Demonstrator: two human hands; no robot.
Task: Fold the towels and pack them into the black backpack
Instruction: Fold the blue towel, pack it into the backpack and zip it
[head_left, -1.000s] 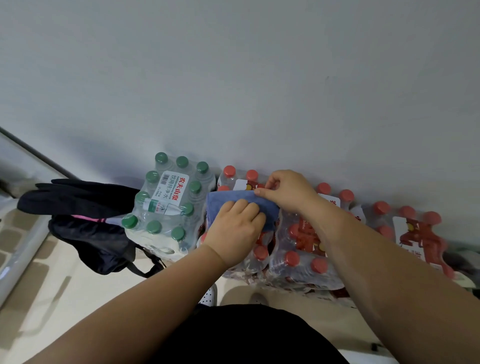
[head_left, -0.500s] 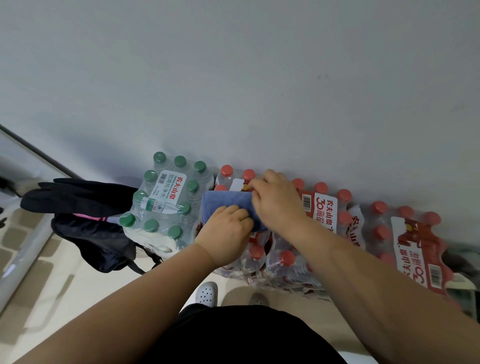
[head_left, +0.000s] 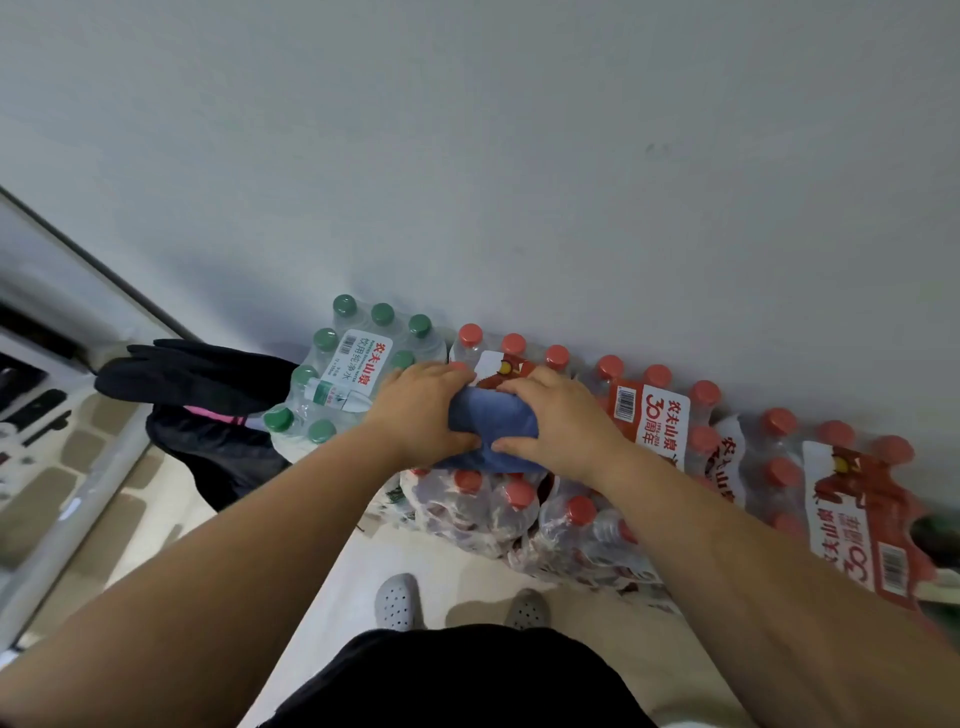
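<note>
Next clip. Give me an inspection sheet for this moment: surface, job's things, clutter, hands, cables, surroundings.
Surface: red-capped bottle packs, shrink-wrapped, serve as the worktop; pale floor below.
Job's things: blue towel, folded small, on top of the packs; black backpack on the floor beside the green-capped pack.
Clutter: green-capped bottle pack.
Hands: left hand and right hand grip the towel from either side.
Cables: nothing seen.
Surroundings: grey wall behind; grey clogs on the person's feet.

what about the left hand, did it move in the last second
Yes. The left hand has slid left along the blue towel toward the green-capped bottle pack, now gripping the towel's end beside it.
</note>
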